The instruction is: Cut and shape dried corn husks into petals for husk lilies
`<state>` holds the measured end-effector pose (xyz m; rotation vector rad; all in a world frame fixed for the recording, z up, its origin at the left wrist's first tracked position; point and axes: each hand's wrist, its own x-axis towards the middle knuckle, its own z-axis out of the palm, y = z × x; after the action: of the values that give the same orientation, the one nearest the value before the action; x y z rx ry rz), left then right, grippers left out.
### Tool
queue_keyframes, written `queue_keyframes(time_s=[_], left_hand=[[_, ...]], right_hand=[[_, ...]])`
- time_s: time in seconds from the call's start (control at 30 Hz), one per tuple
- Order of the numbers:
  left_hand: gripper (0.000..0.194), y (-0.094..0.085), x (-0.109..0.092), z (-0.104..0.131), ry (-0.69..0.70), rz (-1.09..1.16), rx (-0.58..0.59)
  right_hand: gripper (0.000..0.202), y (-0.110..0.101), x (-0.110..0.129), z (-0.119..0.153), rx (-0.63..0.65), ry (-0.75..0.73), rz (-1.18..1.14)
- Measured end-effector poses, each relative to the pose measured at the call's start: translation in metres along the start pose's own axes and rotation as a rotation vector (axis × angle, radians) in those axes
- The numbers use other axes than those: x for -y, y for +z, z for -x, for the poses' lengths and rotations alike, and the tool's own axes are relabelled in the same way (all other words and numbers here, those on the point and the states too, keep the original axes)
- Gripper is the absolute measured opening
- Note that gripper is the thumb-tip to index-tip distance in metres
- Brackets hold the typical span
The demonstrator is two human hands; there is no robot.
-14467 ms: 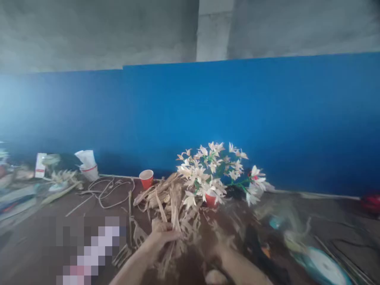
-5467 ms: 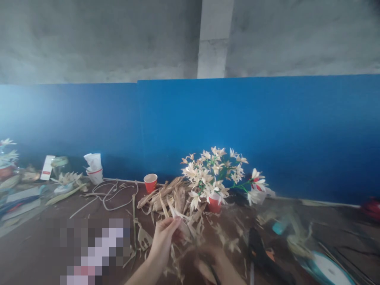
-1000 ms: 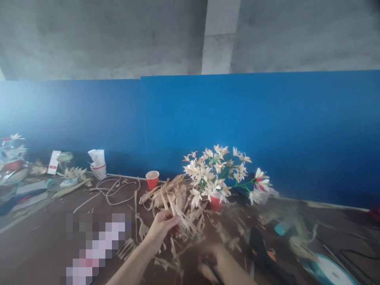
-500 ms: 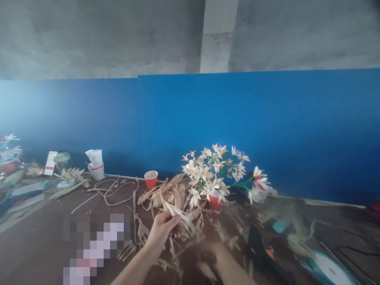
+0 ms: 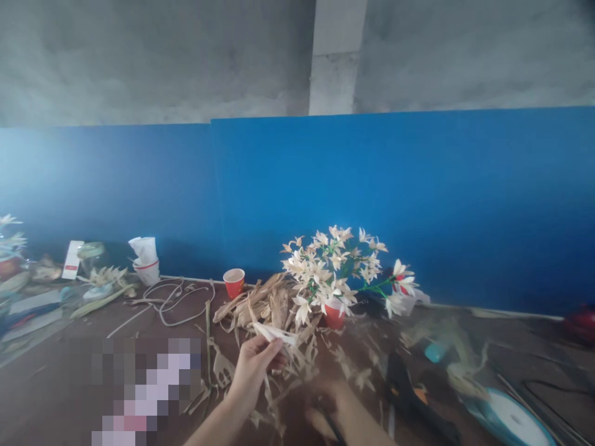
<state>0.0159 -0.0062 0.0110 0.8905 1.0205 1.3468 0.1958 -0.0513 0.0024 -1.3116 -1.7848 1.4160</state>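
My left hand (image 5: pixel 253 362) pinches a pale, folded piece of corn husk (image 5: pixel 269 331) between thumb and fingers, its pointed end towards the upper left. Lower down and to the right, my right hand (image 5: pixel 335 402) curls around a dark slim tool (image 5: pixel 331 422); motion blur hides its exact kind. Beneath both hands lie cut husk scraps (image 5: pixel 267 402). Just beyond the left hand is a heap of dry husks (image 5: pixel 260 302). White husk flowers (image 5: pixel 320 269) on green stems stand in a red paper cup (image 5: pixel 333 317) behind it.
A black tool resembling a glue gun (image 5: pixel 409 396) lies right of my right hand, near a white-and-teal spool (image 5: pixel 515 415). Behind the husks stands another red paper cup (image 5: pixel 234 286). A looped white cable (image 5: pixel 174 303) and a tissue-filled cup (image 5: pixel 147 271) are farther left.
The view has shifted slightly to the right. My left hand still pinches the husk, now tilted a little flatter. The right hand remains blurred in about the same place.
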Motion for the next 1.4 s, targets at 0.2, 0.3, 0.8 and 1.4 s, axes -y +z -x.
queue_keyframes(time_s=[0.2, 0.3, 0.8, 1.4], left_hand=[[0.037, 0.001, 0.004, 0.000, -0.008, 0.008, -0.005], [0.037, 0.001, 0.005, 0.001, -0.015, 0.028, -0.019], [0.035, 0.004, 0.004, 0.004, -0.046, 0.052, -0.006], [0.030, -0.010, 0.001, -0.006, 0.115, -0.426, 0.012]], right_hand=[[0.032, 0.003, -0.007, -0.003, -0.050, 0.007, -0.009], [0.031, 0.004, -0.004, -0.002, -0.067, 0.024, -0.009], [0.035, 0.004, -0.004, 0.001, -0.059, 0.094, -0.023], [0.024, -0.010, 0.001, 0.003, -0.431, -0.301, 0.205]])
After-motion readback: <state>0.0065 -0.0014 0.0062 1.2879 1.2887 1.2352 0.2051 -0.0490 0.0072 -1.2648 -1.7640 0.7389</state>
